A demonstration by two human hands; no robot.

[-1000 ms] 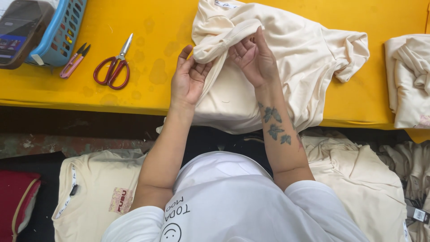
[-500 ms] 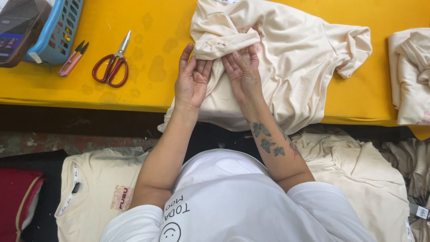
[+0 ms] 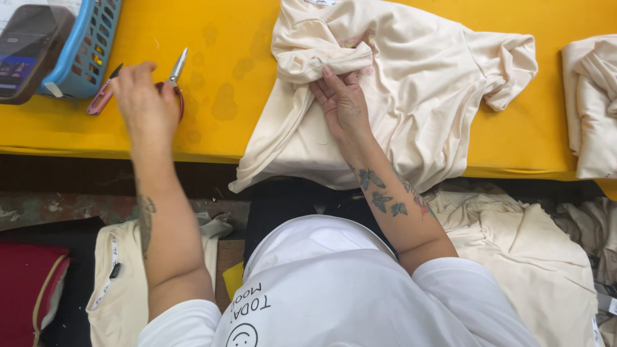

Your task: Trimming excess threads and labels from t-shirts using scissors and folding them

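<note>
The right hand (image 3: pixel 344 103) lay flat on the cream T-shirt (image 3: pixel 411 109), which was spread on the yellow table (image 3: pixel 218 71) directly ahead of the person. Its fingers (image 3: pixel 329 87) were extended and close together, the tips pressed just under a bunched fold of the fabric (no pinch visible).

The left hand (image 3: pixel 144 96) was over the red-handled scissors (image 3: pixel 175 77), well apart from the shirt. Its fingers were curled over the handles, which they mostly hid; whether they gripped them could not be told.

A pink-handled thread snip (image 3: pixel 103 96) lay just beside the scissors. A blue plastic basket (image 3: pixel 87 48) stood at the table's left end, a dark phone (image 3: pixel 26 51) resting against it. A second cream garment (image 3: pixel 591 103) lay at the right edge.
</note>
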